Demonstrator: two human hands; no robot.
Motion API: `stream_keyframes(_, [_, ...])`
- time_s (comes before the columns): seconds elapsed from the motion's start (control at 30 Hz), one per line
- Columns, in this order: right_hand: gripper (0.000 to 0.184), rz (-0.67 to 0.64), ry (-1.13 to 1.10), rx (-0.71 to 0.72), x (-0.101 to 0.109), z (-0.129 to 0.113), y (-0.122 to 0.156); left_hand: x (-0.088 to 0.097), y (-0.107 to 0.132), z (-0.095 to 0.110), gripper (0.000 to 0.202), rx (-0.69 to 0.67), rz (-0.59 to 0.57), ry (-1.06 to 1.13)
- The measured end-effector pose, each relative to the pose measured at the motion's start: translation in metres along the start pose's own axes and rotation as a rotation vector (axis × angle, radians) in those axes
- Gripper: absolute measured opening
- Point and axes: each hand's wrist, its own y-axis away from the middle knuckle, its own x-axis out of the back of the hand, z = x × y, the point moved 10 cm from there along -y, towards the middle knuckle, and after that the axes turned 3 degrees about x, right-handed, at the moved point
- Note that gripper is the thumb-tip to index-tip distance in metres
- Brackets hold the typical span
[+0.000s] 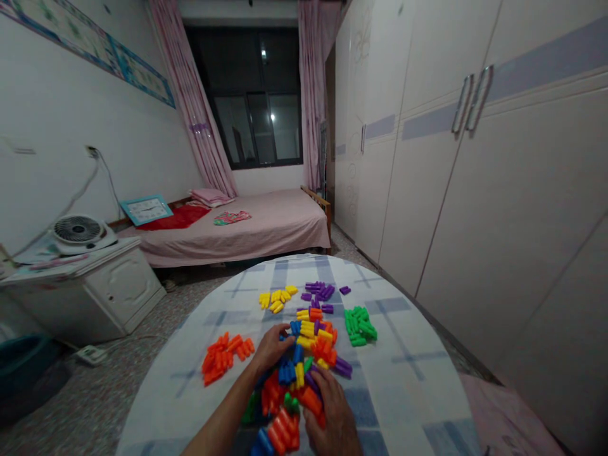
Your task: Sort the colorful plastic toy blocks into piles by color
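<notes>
A mixed heap of small coloured plastic pieces (304, 361) lies in the middle of a round table (418, 392) covered with a blue-checked cloth. My left hand (270, 348) reaches into the heap's left side, fingers curled around blue pieces. My right hand (332, 408) rests on the heap's near side, fingers bent down over orange and purple pieces. Sorted groups lie around the heap: orange pieces (223, 356) at the left, yellow pieces (276, 299) at the far left, purple pieces (320, 292) at the back, green pieces (360, 324) at the right.
A bed (256, 228) with a pink cover stands beyond the table under a dark window. A white cabinet (95, 291) with a fan (80, 233) on it is at the left. Wardrobe doors (475, 177) line the right wall. A power strip (91, 354) lies on the floor.
</notes>
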Motion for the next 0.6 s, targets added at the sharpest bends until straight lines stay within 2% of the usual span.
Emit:
stream_keyframes(0.1, [0.055, -0.001, -0.004, -0.01, -0.003, 0.003, 0.001, 0.008, 0.019, 0.028, 0.035, -0.086, 0.045, 0.04])
stream_keyframes(0.23, [0.057, -0.003, 0.005, 0.006, -0.007, 0.006, 0.003, 0.01, 0.053, 0.07, 0.027, -0.225, 0.045, 0.024])
stream_keyframes(0.33, [0.059, -0.02, 0.007, 0.029, -0.01, 0.007, 0.004, 0.01, 0.075, 0.082, 0.027, -0.292, 0.062, -0.01])
stream_keyframes(0.4, [0.059, -0.035, 0.003, 0.025, -0.012, 0.009, 0.004, 0.013, 0.086, 0.073, 0.031, -0.283, 0.123, -0.04])
stream_keyframes(0.47, [0.059, -0.051, -0.005, 0.03, -0.015, 0.011, 0.004, 0.021, 0.095, 0.053, 0.036, -0.247, 0.222, -0.083])
stream_keyframes(0.6, [0.06, -0.064, -0.023, 0.042, -0.018, 0.013, 0.004, 0.032, 0.113, -0.01, 0.039, -0.147, 0.416, -0.178])
